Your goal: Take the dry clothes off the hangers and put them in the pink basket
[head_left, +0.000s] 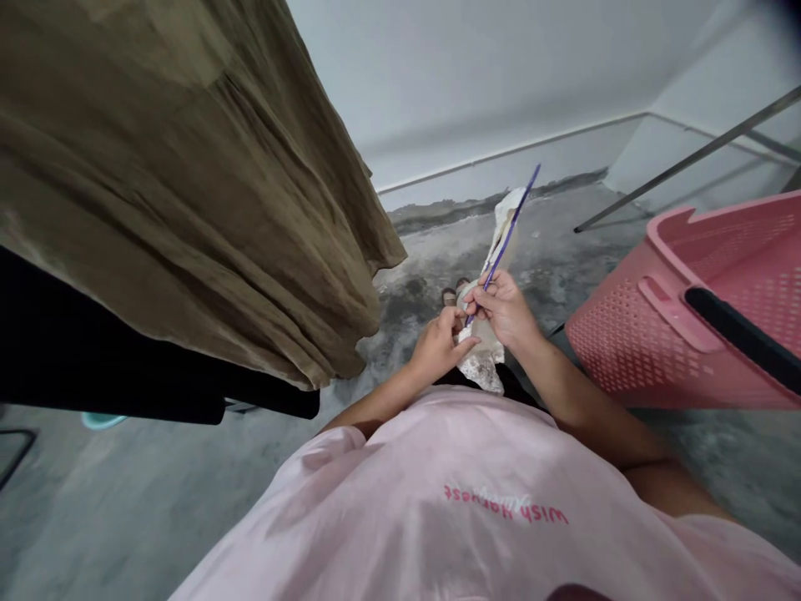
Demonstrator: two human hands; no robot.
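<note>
Near the middle of the view, my right hand (499,309) is closed around a slim purple bar (514,219), which looks like a clothes hanger seen edge-on. It slants up and to the right. A white lacy garment (485,370) hangs around the bar and below my hands, and part of it shows beyond them beside the bar's upper length. Just left of the right hand, my left hand (440,340) pinches the white garment near the bar's lower end. Its fingertips are partly hidden against the cloth.
A large brown garment (250,209) hangs at the left, close to my left arm, with black cloth (125,351) beneath. On the right stands a pink perforated laundry basket (638,325) with a dark handle. Behind it a metal pole (676,163) slants down to the concrete floor.
</note>
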